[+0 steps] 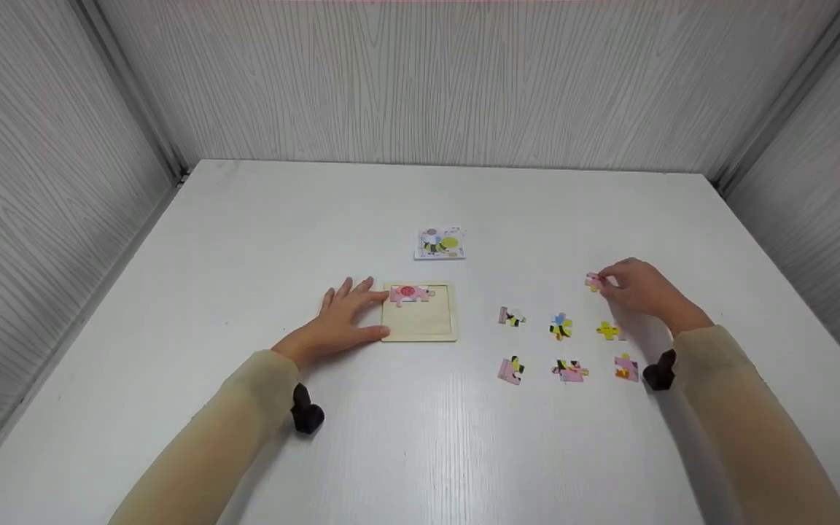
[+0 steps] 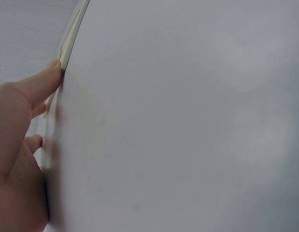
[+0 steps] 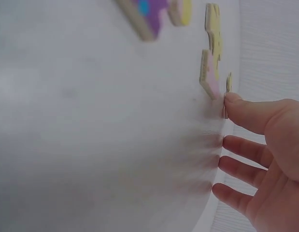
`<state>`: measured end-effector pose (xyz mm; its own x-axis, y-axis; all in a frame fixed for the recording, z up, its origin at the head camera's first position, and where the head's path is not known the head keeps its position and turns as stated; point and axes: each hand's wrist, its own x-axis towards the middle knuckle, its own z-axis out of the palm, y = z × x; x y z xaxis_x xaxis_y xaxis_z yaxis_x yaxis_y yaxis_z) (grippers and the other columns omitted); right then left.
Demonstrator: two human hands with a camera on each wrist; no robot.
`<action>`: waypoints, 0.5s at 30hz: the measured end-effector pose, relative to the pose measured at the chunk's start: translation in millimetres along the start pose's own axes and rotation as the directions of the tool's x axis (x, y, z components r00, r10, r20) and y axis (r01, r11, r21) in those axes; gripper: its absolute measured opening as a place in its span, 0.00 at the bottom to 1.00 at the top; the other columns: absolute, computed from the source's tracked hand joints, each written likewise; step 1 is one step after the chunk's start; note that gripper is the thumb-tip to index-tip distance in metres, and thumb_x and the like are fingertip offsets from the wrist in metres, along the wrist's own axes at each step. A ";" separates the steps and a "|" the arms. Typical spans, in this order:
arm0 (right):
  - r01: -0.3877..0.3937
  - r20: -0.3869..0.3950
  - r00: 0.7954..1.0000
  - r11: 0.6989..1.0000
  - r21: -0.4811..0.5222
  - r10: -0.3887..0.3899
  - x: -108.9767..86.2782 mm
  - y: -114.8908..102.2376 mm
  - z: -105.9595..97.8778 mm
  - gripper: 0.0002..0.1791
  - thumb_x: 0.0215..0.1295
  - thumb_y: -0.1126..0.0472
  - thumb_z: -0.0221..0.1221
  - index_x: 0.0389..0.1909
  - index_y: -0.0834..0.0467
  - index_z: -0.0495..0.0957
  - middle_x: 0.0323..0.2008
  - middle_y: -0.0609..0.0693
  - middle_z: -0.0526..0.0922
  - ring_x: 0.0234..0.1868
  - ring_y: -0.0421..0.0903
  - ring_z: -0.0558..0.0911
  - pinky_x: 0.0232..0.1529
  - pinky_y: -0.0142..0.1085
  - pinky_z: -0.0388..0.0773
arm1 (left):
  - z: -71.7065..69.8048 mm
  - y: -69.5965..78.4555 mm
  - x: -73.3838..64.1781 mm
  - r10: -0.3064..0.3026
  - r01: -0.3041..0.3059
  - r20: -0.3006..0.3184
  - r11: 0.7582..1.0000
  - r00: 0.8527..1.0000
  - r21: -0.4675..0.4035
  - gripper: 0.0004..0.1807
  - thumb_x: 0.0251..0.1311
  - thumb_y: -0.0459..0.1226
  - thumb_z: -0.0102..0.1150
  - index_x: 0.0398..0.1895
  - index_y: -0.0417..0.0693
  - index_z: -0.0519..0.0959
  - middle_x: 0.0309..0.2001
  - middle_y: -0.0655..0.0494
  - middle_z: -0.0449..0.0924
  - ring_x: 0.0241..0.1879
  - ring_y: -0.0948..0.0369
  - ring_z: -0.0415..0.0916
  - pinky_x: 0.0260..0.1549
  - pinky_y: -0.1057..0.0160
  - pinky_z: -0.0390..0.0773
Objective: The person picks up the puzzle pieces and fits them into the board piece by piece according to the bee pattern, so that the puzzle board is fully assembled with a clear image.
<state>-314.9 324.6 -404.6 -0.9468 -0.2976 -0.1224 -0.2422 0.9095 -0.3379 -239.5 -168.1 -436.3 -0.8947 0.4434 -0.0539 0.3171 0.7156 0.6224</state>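
Observation:
My left hand [image 1: 340, 324] lies at the left edge of a shallow wooden puzzle tray [image 1: 421, 321], thumb at its lower left corner and index finger higher up, fingers spread. In the left wrist view the thumb [image 2: 45, 82] touches the tray's edge. Joined pink puzzle pieces [image 1: 407, 293] with a red round shape lie along the tray's top left. Over on the right, my right hand [image 1: 639, 288] pinches a pink and yellow puzzle piece [image 1: 592, 281] between thumb and fingertips, close over the table. The other fingers [image 3: 243, 169] reach down to the tabletop.
Loose puzzle pieces lie in two rows right of the tray, among them a yellow piece [image 1: 608, 330], a pink and orange one [image 1: 626, 367] and a bee-striped one [image 1: 560, 326]. Behind the tray lies a bee picture card [image 1: 440, 243]. Pale panels [image 1: 427, 80] enclose the white table.

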 end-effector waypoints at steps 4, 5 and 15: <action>-0.023 -0.013 1.000 0.999 0.031 0.024 0.1 -0.4 0.7 0.19 0.66 0.58 0.55 0.52 0.66 0.74 0.54 0.68 0.70 0.53 0.62 0.67 0.57 0.58 0.62 | 0.4 -0.5 0.6 0.004 -0.004 -0.001 1.000 1.000 -0.002 0.37 0.58 0.55 0.55 0.69 0.53 0.61 0.73 0.48 0.41 0.71 0.47 0.26 0.63 0.44 0.24; -0.024 -0.016 1.000 0.999 0.037 0.024 0.1 -0.4 0.8 0.19 0.66 0.58 0.56 0.51 0.66 0.75 0.53 0.68 0.70 0.52 0.62 0.67 0.56 0.58 0.62 | 0.5 -0.7 0.7 0.004 -0.004 -0.001 1.000 1.000 -0.001 0.37 0.58 0.55 0.55 0.69 0.53 0.60 0.73 0.48 0.41 0.71 0.47 0.26 0.63 0.44 0.24; -0.050 0.003 0.999 0.997 0.053 0.050 2.6 -0.9 0.2 0.18 0.65 0.58 0.56 0.50 0.66 0.74 0.53 0.67 0.67 0.53 0.62 0.65 0.56 0.58 0.62 | 0.7 1.6 1.2 -0.031 0.031 0.012 0.999 0.999 0.008 0.38 0.58 0.56 0.55 0.69 0.56 0.60 0.73 0.51 0.40 0.71 0.49 0.25 0.63 0.45 0.23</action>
<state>-317.1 323.0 -404.9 -0.9571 -0.2525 -0.1420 -0.1828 0.9066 -0.3803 -239.9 -166.1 -435.9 -0.9001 0.4276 -0.0829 0.2917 0.7331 0.6143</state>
